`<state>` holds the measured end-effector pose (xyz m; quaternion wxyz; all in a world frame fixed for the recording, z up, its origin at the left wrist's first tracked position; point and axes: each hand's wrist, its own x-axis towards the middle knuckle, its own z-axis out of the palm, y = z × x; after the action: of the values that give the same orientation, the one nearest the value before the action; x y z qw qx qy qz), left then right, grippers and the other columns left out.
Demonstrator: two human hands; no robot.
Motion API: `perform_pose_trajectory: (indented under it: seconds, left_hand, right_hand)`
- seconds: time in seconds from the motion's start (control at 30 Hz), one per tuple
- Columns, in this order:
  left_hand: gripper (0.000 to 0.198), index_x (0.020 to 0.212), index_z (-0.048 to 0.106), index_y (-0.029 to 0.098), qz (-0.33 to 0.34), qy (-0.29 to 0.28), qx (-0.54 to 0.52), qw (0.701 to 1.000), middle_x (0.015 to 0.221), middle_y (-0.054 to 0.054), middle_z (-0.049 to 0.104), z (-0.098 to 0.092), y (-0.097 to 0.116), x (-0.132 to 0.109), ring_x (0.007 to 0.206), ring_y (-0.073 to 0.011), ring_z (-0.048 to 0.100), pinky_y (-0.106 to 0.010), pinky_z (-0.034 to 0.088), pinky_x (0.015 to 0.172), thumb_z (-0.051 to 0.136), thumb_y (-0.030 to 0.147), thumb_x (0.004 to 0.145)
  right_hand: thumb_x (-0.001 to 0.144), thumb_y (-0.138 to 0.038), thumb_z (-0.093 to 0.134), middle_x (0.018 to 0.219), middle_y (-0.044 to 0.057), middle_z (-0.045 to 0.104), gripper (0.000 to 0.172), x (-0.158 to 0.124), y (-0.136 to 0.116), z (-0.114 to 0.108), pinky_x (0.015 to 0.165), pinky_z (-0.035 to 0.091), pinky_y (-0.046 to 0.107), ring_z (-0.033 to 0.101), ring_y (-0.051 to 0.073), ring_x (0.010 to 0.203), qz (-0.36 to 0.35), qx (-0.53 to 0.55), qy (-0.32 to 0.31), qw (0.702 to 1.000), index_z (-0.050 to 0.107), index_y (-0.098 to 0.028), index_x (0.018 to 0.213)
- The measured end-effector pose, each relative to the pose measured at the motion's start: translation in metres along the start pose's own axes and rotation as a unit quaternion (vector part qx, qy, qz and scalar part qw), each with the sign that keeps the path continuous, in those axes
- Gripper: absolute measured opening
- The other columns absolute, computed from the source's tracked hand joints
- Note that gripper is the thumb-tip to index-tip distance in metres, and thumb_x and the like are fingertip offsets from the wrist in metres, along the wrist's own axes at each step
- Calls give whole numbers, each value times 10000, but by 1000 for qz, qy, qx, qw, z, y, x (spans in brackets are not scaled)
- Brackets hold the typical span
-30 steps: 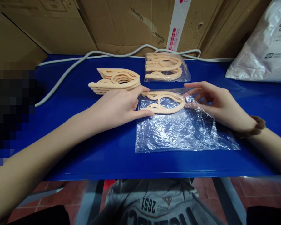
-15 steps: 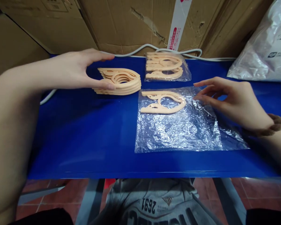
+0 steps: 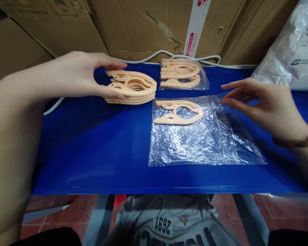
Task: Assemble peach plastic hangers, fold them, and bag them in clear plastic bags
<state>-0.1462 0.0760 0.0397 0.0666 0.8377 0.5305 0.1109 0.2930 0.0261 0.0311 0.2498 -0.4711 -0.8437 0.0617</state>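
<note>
One stack (image 3: 140,96), ends partly hidden

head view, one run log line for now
left hand: grips top beige curved plastic hanger | right hand: at clear plastic bag, grip unclear | bag: on glossy blue table

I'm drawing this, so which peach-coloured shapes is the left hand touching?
The loose stack: the left hand grips its top piece's left end. Neither hand touches the bagged bunch or the lone flat piece.

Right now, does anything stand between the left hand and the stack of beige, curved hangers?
Nothing visible does: the left hand holds the top hanger from the left. The flat transparent plastic bag lies to the right.
</note>
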Motion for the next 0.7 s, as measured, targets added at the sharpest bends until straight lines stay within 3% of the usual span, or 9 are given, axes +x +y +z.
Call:
perform_pose_trajectory:
  seconds: [0.1,0.2,0.3,0.43,0.57,0.7]
  left_hand:
    - [924,1379,635,154,45,57,1,997,1291,-84,667,0,28,-5,1105,-284,606,-528,471,1031,723,778,703]
    - [781,1376,620,121,134,121,-3,983,1275,-112,645,8,64,-11,1111,-236,606,-411,481,1034,657,709,862]
    - [710,1423,547,70,218,160,-25,962,1330,-188,603,22,98,-17,1224,-271,580,-404,475,1059,703,543,916]
    - [661,1427,513,78,269,184,-12,945,1392,-203,577,39,133,-26,1308,-330,555,-472,464,1090,721,439,914]
    - [630,1479,464,205,244,179,8,953,1460,-123,560,46,145,-32,1324,-325,557,-490,459,1090,647,501,954]
    - [698,1487,448,173,249,174,8,953,1487,-154,546,49,139,-30,1352,-327,537,-484,456,1078,667,541,936]
  right_hand:
    - [953,-363,638,1008,71,759,354,-1,-5,-5,754,554,328,704,169,852,9,-13,43,999,703,-159,1235]
    - [969,-387,653,1083,75,747,329,-3,-14,-4,779,558,317,692,161,891,-10,-16,83,996,720,-163,1200]
    - [976,-421,654,1097,36,732,343,-7,-28,2,811,563,287,684,142,927,-27,34,70,997,704,-192,1226]
    - [957,-441,672,1087,-17,723,374,-15,-48,7,780,585,236,690,126,928,18,161,15,987,676,-252,1280]
    - [906,-381,746,1010,-60,736,381,-17,-53,4,717,604,201,702,102,821,38,242,-18,969,681,-312,1275]
    - [880,-301,778,957,-81,751,383,-14,-51,2,736,611,175,723,96,843,56,328,-42,942,684,-308,1250]
